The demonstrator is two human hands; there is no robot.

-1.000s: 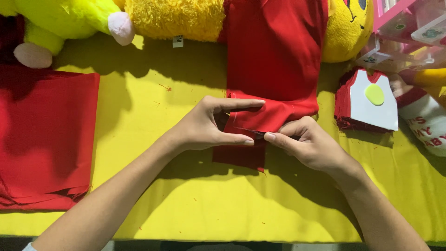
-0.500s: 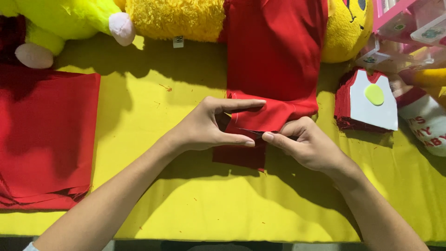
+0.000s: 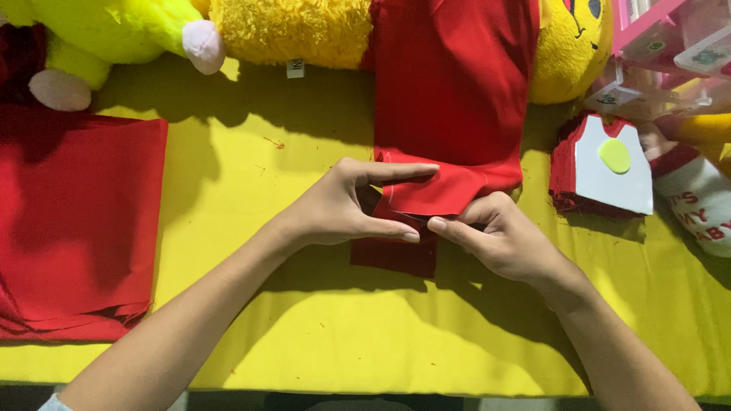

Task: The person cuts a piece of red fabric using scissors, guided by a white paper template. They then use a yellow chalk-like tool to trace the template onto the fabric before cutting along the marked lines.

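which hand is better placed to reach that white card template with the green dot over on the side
The right hand, most likely. The white card template lies on a red stack at the table's right side, just beyond it. The left hand sits farther away and would have to cross over the red fabric piece.

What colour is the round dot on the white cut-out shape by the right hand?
The round dot is yellow-green, sitting on the white cut-out shape; the head view shows it clearly.

Matt red cloth piece [image 3: 449, 186] lies on smooth yellow table cover [image 3: 304, 335], beside fuzzy plush toy [image 3: 289, 30]
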